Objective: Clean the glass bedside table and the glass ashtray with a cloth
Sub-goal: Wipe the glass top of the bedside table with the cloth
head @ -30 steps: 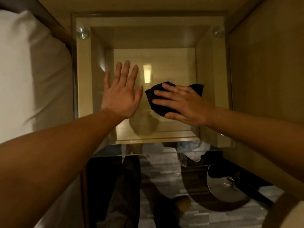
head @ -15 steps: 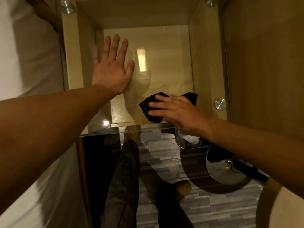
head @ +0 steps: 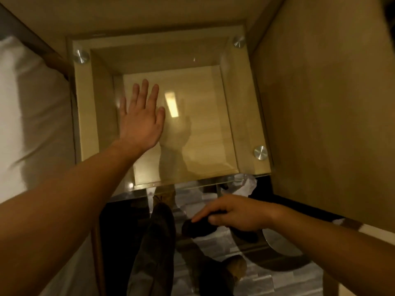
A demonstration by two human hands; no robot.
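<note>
Filling the view, one glass bedside table (head: 241, 116) sits between a white bed (head: 27, 116) and a wooden wall panel (head: 324, 103). Three metal studs (head: 260, 152) show at its corners. One left hand (head: 141, 120) lies flat and spread on the glass; one right hand (head: 233, 214) grips one dark cloth (head: 198, 228) beyond the near edge.

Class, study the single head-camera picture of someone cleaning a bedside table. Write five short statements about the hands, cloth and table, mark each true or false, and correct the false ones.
1. The left hand lies flat, fingers spread, on the clear glass tabletop. True.
2. The right hand holds a white cloth. False: the dark cloth is black.
3. The cloth is on the tabletop. False: it is past the near edge.
4. Round metal studs sit at the corners. True.
5. A glass ashtray stands on the tabletop. False: none shows there.
</note>
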